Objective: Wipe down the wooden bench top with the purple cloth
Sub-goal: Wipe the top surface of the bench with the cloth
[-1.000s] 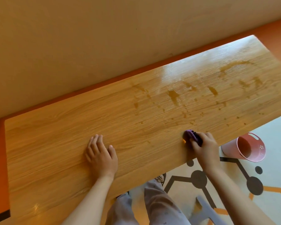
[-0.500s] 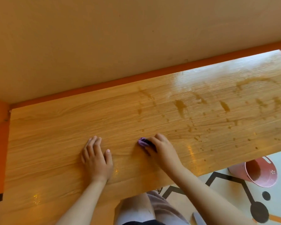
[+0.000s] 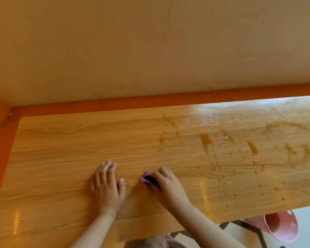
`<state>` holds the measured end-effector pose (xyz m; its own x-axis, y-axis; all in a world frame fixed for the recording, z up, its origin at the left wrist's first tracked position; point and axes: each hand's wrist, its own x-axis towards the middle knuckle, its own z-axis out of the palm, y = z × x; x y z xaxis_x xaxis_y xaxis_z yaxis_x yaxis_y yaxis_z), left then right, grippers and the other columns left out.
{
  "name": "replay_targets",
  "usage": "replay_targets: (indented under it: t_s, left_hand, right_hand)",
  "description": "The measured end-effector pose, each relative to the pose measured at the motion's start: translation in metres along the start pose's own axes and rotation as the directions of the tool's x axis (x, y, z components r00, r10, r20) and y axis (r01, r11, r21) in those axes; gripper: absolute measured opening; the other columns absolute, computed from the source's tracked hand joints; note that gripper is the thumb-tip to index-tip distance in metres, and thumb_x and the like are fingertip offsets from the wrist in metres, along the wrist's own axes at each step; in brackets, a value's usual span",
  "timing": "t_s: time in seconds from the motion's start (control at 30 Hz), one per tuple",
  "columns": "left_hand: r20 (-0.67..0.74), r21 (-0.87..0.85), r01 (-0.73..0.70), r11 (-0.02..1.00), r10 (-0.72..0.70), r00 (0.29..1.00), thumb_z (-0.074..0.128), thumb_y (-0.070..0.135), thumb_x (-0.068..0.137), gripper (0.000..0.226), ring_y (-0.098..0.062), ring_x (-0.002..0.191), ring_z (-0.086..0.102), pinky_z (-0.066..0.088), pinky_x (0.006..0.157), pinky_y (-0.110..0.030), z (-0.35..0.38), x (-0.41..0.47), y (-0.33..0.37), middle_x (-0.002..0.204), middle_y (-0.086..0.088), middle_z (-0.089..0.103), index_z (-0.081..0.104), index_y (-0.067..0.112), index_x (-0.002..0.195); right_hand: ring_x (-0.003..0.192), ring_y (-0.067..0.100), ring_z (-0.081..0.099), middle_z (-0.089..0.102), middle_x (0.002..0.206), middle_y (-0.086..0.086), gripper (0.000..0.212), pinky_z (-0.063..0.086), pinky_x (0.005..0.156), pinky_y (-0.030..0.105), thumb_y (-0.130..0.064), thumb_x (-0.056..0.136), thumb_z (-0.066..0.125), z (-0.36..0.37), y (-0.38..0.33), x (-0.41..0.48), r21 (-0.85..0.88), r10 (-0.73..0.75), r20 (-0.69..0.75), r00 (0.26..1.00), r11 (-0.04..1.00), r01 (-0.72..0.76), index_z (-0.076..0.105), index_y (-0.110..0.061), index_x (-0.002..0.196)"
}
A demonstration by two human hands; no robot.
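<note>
1. Bench top (image 3: 64, 176) is nearest at its front edge, just over my lap. A pink bucket (image 3: 281, 228) stands on the floor below the right corner, so I judge it best to pull drips away from that edge, not over it.
2. My left hand (image 3: 107, 185) lies flat on the wood with straight fingers and holds nothing. I use it as a brace and lean on it only lightly.
3. My right hand (image 3: 166, 187) is just beside it, fingers curled round the purple cloth (image 3: 145, 178). The cloth is bunched small and pressed to the wood in the front half of the top, and only a little shows past my fingertips. I think it works better opened wider under a flatter palm, so each pass covers more.
4. To the right of the cloth, small brown drops (image 3: 222, 179) dot the front strip. I would take them with long, overlapping strokes along the grain.
5. Further back, bigger brown smears (image 3: 205, 140) lie across the right half. They probably need firmer pressure and a clean fold of cloth, or they will only smudge.
6. Farthest off, the back edge meets an orange strip (image 3: 115, 104) beneath the wall (image 3: 150, 51). I would finish there, running along the joint.
</note>
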<state>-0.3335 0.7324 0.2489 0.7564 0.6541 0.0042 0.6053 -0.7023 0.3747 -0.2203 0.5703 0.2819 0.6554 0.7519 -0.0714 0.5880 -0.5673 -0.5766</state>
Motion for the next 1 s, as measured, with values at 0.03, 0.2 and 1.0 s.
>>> replay_targets:
  t_s: [0.03,0.2,1.0]
  left_hand:
    - [-0.001,-0.002,0.0,1.0,0.0,1.0,0.042,0.032,0.08,0.052,-0.035,0.125,0.044,0.032,0.1,-0.051,0.0,0.0,0.0,0.131,-0.015,0.053,0.058,0.003,0.12]
    - [0.007,-0.015,0.008,1.0,-0.008,1.0,0.041,0.033,0.082,0.052,-0.034,0.126,0.043,0.031,0.101,-0.05,0.001,0.0,-0.001,0.132,-0.014,0.053,0.059,0.004,0.121]
    - [-0.014,0.004,-0.019,1.0,0.019,1.0,0.043,0.034,0.082,0.053,-0.032,0.129,0.041,0.026,0.107,-0.049,0.013,0.001,-0.009,0.136,-0.013,0.051,0.055,0.007,0.125]
  right_hand:
    - [0.097,0.019,0.052,0.057,0.101,0.002,0.038,0.049,0.076,0.031,-0.041,0.09,0.046,0.005,-0.006,0.0,-0.012,-0.053,0.069,0.996,0.998,0.054,0.063,-0.014,0.112]
    - [0.097,0.018,0.052,0.057,0.1,0.002,0.031,0.049,0.078,0.032,-0.035,0.09,0.055,-0.025,0.028,0.044,-0.045,-0.031,0.053,0.998,0.998,0.033,0.063,-0.015,0.113]
    - [0.091,0.017,0.052,0.057,0.098,0.001,0.027,0.046,0.078,0.03,-0.027,0.088,0.062,-0.035,0.044,0.103,-0.039,0.018,-0.048,0.999,0.999,-0.019,0.064,-0.015,0.112]
